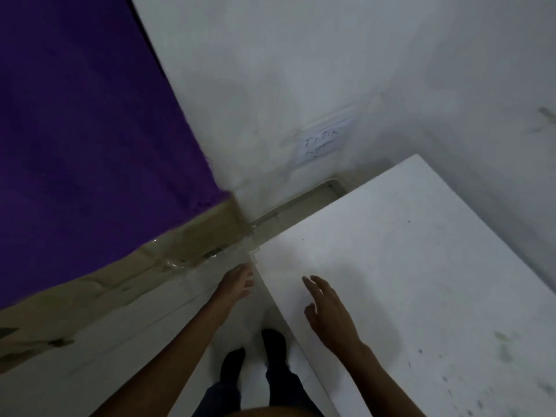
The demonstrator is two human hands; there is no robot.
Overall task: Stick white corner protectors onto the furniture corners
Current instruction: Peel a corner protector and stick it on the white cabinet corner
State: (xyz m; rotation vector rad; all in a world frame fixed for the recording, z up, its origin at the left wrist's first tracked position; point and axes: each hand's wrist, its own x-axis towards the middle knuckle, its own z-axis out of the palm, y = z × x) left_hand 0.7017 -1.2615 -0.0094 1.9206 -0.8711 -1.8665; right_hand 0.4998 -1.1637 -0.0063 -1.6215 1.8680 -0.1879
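Left hand (237,284): reaching to the table (406,281) corner at 12 o'clock; grip too blurry to tell.
Right hand (328,314): fingers spread, holding nothing.
Corner protector (254,254): maybe on that corner, unclear.
Risk: pressed crooked, it might peel off.

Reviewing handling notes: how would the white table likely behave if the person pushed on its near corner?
The white table looks like a broad, flat, rigid slab, so it would probably not flex. Its smooth top may let the right hand slide. The left hand reaches toward that corner; weight cannot be judged.
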